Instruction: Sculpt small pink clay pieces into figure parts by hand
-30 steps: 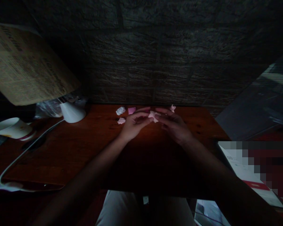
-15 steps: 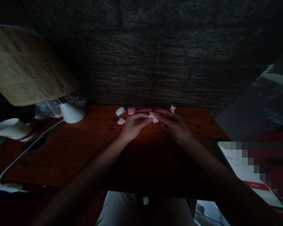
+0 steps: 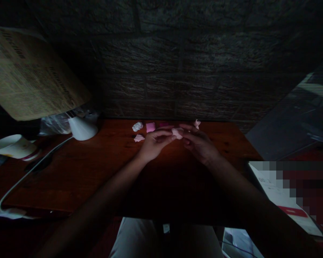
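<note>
Above the wooden table, my left hand [image 3: 154,144] and my right hand [image 3: 200,142] meet, both closed on a small pale pink piece [image 3: 177,133]. It looks soft or crumpled; whether it is paper or clay I cannot make out in the dim light. Left of my left hand lies another pale pink scrap [image 3: 139,138], with a white crumpled lump [image 3: 137,126] behind it. A flat pink square [image 3: 150,127] sits just behind my left fingers, and a dark magenta piece [image 3: 164,124] is partly covered by them. Beyond my right hand stands a twisted pale pink piece [image 3: 197,123].
A lamp with a newsprint shade [image 3: 37,79] and white base [image 3: 83,129] stands at the left, its white cord [image 3: 34,166] crossing the table [image 3: 91,179]. Near it lies a tipped paper cup [image 3: 13,147]. A lit tablet-like screen [image 3: 280,193] is at the right; a brick-patterned wall [image 3: 161,57] rises behind.
The pale pink piece has turned between my fingers and shifted slightly right, now looking more compact. My left fingers have uncovered more of the pink square and the magenta piece.
</note>
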Action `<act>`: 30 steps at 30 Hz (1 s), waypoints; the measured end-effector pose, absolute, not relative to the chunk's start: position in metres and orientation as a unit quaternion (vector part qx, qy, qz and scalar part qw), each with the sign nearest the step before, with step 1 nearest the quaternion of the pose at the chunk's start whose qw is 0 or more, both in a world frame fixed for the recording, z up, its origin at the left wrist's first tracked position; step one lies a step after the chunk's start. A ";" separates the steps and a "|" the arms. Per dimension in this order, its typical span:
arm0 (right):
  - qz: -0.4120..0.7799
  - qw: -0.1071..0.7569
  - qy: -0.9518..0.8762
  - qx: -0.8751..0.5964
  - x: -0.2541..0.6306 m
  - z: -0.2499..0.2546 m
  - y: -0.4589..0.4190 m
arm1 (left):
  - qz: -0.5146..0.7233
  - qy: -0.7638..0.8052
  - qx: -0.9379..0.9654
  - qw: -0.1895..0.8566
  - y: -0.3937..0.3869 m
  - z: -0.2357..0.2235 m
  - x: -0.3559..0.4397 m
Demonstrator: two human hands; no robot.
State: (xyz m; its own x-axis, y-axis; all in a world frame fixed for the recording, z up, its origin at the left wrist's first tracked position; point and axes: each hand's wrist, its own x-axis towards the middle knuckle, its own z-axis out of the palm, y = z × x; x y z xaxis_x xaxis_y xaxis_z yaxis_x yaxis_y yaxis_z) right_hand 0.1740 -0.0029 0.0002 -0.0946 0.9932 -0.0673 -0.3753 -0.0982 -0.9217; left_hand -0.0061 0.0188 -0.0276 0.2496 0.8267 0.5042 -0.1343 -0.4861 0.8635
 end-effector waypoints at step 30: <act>0.516 0.543 -0.529 -0.399 0.175 -0.005 -0.003 | 0.542 0.337 0.526 0.562 0.014 -0.022 -0.001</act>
